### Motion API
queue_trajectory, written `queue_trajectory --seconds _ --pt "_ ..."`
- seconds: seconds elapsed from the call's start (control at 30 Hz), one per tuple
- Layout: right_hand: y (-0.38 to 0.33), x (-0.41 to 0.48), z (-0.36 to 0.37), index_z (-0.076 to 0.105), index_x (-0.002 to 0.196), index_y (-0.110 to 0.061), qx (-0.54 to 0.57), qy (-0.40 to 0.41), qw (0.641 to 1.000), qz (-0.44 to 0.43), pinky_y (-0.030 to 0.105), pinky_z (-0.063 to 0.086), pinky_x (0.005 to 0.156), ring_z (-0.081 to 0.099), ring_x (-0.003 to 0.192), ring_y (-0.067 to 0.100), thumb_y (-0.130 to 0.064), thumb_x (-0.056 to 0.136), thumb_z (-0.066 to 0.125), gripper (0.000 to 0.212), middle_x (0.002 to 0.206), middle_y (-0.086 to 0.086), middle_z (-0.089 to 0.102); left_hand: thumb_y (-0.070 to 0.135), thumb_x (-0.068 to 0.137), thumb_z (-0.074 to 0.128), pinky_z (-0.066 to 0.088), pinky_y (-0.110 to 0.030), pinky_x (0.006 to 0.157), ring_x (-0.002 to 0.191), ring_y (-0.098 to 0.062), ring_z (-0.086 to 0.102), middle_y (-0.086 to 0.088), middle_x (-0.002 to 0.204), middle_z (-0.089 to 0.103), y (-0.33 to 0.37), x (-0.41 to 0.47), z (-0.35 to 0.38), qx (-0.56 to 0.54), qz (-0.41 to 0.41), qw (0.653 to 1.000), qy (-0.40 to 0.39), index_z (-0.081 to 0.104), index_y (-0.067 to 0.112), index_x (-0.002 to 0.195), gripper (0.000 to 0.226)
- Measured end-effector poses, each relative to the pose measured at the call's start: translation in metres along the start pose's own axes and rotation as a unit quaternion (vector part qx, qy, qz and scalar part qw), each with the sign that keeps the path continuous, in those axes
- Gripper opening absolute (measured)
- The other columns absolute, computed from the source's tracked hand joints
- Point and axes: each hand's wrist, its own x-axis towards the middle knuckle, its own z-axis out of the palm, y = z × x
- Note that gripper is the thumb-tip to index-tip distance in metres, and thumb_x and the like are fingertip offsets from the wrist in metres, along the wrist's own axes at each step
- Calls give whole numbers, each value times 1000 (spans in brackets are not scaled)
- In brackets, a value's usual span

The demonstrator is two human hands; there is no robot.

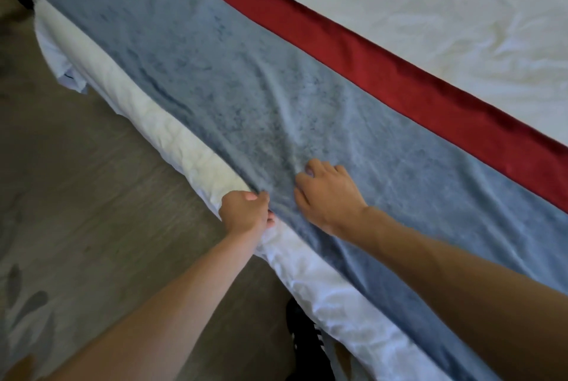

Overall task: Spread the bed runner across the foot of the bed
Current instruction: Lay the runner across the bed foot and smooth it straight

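A long blue bed runner (215, 73) with a dark red band (353, 45) along its far side lies across the foot of a bed with a white duvet (430, 11). Soft wrinkles run through the blue cloth near the middle. My left hand (246, 211) grips the runner's near edge at the edge of the mattress, fingers curled round the cloth. My right hand (325, 193) lies on top of the runner just to the right of it, palm down, with the fingertips bent into the fabric.
White sheet (172, 131) hangs along the bed's near side, with a loose corner at the far left (64, 70). Grey wood floor (76, 180) lies to the left. A dark shoe (307, 340) shows by the bed's edge below my arms.
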Motion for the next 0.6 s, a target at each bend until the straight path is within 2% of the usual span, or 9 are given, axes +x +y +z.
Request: queue_trajectory --seconds 0.13,0.27,0.37,0.43,0.53,0.6 --pt "-9 27 -8 54 107 -14 29 -6 1000 -9 39 35 90 50 107 31 -32 93 39 28 122 10 49 16 86 68 59 -47 65 62 -34 69 -22 70 68 30 28 -13 -20 18 999 27 59 3 63 28" --pt "-8 41 -5 55 123 -20 47 -34 997 -57 38 29 98 39 127 27 -33 94 39 35 140 10 41 19 83 72 60 -46 63 62 -33 69 -21 77 69 50 58 -18 -33 11 997 70 58 4 67 25" --pt "-4 52 1 48 133 -22 31 -59 992 -110 45 22 106 23 139 25 -34 96 37 40 153 9 27 23 82 73 57 -50 76 74 -35 70 -19 83 70 58 74 -22 -32 -7 996 80 62 6 68 25" --pt "-1 61 6 39 140 -22 11 -90 987 -132 51 15 109 19 141 25 -36 98 33 45 155 8 23 26 82 72 54 -53 81 78 -34 70 -15 86 71 61 80 -23 -27 -28 995 88 61 8 67 26" --pt "7 67 12 26 147 -23 -18 -131 983 -131 54 10 111 20 142 25 -39 99 28 50 157 6 18 23 85 70 56 -45 72 74 -34 70 -15 85 69 58 85 -21 -42 -38 994 92 58 7 69 26" --pt "11 68 14 24 147 -23 -11 -146 982 -117 53 10 112 21 143 24 -38 99 28 50 158 6 17 19 86 68 59 -41 65 73 -34 68 -17 84 67 56 85 -20 -57 -37 993 94 57 4 69 26"
